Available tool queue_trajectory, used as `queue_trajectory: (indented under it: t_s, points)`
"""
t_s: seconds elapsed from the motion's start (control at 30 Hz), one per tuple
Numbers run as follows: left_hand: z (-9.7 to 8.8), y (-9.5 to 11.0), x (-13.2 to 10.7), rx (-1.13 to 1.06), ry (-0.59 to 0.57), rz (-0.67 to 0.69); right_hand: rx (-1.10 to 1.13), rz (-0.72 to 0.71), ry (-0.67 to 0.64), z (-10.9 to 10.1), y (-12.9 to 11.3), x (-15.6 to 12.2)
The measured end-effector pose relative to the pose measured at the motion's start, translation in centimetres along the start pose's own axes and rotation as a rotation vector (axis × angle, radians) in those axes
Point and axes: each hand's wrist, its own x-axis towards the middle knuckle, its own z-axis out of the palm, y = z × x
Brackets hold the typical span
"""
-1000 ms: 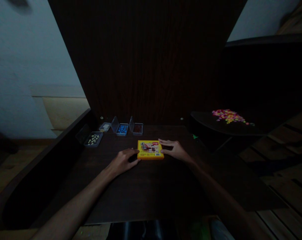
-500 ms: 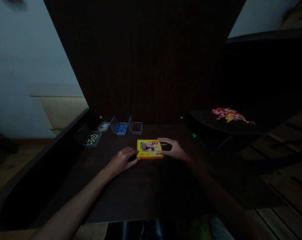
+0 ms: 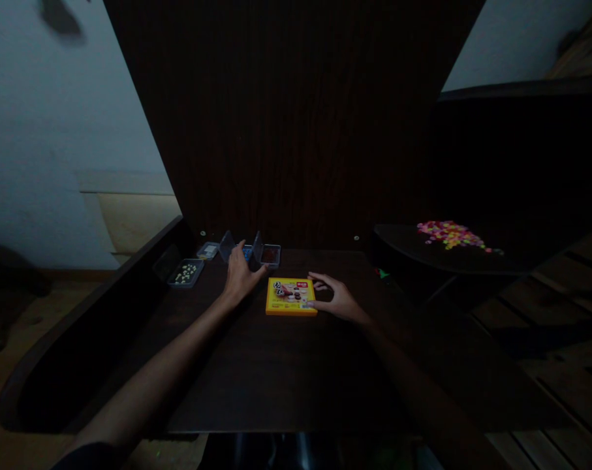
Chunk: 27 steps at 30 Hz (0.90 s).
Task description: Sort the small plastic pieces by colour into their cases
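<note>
A flat yellow box (image 3: 291,297) with pictures of round game pieces lies on the dark wooden desk (image 3: 276,365). My right hand (image 3: 339,299) rests at the box's right edge, thumb and fingers apart around its corner. To the left, my left hand (image 3: 243,277) is held out with its fingers spread, thumb near the box's upper left corner. It is empty and partly covers a small clear case of blue pieces (image 3: 247,252). Next to that case stands another open clear case with dark reddish contents (image 3: 271,255).
An open case with pale yellow pieces (image 3: 185,273) sits at the left, near a small clear case (image 3: 208,250). Colourful small pieces (image 3: 452,235) are heaped on a side shelf (image 3: 403,243) at the right. A raised side panel (image 3: 100,313) bounds the desk's left.
My left hand has let go of the yellow box's left side and moved up and away toward the clear cases, its fingers spreading. My right hand stays at the box's right edge.
</note>
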Motion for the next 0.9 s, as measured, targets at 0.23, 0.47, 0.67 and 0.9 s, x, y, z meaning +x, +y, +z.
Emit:
queue_trajectory:
  t_s: [0.23, 0.47, 0.67, 0.9]
  points:
    - [3.7, 0.3, 1.9, -0.027, 0.042, 0.003, 0.026, -0.009, 0.015, 0.2, 0.0, 0.1]
    - [4.7, 1.0, 2.6, -0.027, -0.038, -0.026, 0.034, -0.008, 0.009, 0.2, 0.1, 0.2]
    - [4.7, 1.1, 2.7, -0.07, -0.092, -0.024, 0.036, 0.003, -0.003, 0.1, 0.1, 0.2]
    - [3.0, 1.4, 2.3, -0.17, -0.06, 0.05, 0.066, 0.036, -0.01, 0.1, 0.3, 0.2]
